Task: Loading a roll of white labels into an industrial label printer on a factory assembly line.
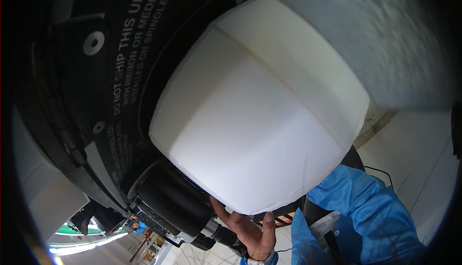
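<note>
A large white label roll (250, 106) fills the middle of the head view, with a thin tan seam line running across it. It sits against a black machine panel (103, 101) that bears pale printing. My left hand (252, 233) is at the roll's lower edge. Its thumb touches the edge at one side and its fingers curl along the underside, their tips partly hidden behind the roll. Below and left of the roll is a black cylinder (168, 200) on a metal-ended spindle. My right arm, in a blue sleeve (368, 212), reaches up behind the roll, which hides the right hand.
A blurred grey-white surface (385, 39) covers the upper right, very close. Metal screws (94, 44) sit in the black panel. A dark object with orange slots (284, 218) shows below the roll. At lower left, a person in blue (139, 226) is far off.
</note>
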Available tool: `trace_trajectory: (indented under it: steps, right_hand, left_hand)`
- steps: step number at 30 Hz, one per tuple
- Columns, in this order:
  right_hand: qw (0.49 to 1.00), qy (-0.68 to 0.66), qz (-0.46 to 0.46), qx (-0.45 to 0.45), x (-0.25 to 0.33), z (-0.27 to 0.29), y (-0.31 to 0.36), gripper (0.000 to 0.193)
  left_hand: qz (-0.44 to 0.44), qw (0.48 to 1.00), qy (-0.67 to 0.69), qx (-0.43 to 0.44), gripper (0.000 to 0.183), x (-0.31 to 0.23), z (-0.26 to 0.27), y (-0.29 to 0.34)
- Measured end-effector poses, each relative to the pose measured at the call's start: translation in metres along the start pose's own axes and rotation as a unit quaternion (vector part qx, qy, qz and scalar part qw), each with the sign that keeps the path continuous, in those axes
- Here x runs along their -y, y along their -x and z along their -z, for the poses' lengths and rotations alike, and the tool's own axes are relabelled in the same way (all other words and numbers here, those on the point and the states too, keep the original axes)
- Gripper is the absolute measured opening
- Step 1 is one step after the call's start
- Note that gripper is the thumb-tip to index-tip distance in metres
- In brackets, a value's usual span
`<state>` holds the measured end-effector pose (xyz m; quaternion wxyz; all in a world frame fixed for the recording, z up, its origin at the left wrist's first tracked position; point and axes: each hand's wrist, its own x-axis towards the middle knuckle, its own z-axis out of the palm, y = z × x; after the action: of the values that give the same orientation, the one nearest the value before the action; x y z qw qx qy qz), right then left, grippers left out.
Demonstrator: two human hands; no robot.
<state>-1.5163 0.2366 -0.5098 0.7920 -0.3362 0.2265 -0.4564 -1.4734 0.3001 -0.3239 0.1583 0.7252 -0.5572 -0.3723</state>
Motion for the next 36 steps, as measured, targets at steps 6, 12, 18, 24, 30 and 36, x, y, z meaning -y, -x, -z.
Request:
trace_trajectory:
  steps: [6,12,18,24,30,36]
  right_hand:
    - [1.0,-0.003,-0.007,0.002,0.002,-0.001,-0.002,0.035]
    - [1.0,-0.002,0.013,-0.005,-0.005,-0.003,-0.006,0.032]
    - [1.0,-0.002,0.027,-0.014,-0.01,-0.007,-0.007,0.029]
    - [0.995,0.008,0.079,-0.057,-0.02,-0.013,-0.012,0.026]
    - [0.984,-0.159,-0.08,-0.004,0.016,-0.002,-0.002,0.026]
    - [0.968,-0.221,-0.119,0.004,0.024,0.001,-0.003,0.028]
  left_hand:
    - [-0.012,0.999,-0.033,-0.005,0.051,0.001,0.0,-0.001]
    - [-0.006,0.999,-0.039,-0.001,0.052,-0.002,-0.001,-0.003]
    - [0.007,1.0,-0.009,-0.022,0.051,-0.001,-0.001,-0.002]
    - [0.013,0.999,-0.031,-0.009,0.048,-0.005,-0.001,-0.004]
    - [0.006,1.0,-0.017,-0.011,0.049,-0.002,0.001,-0.003]
    - [0.024,1.0,0.009,-0.015,0.05,-0.004,0.0,-0.004]
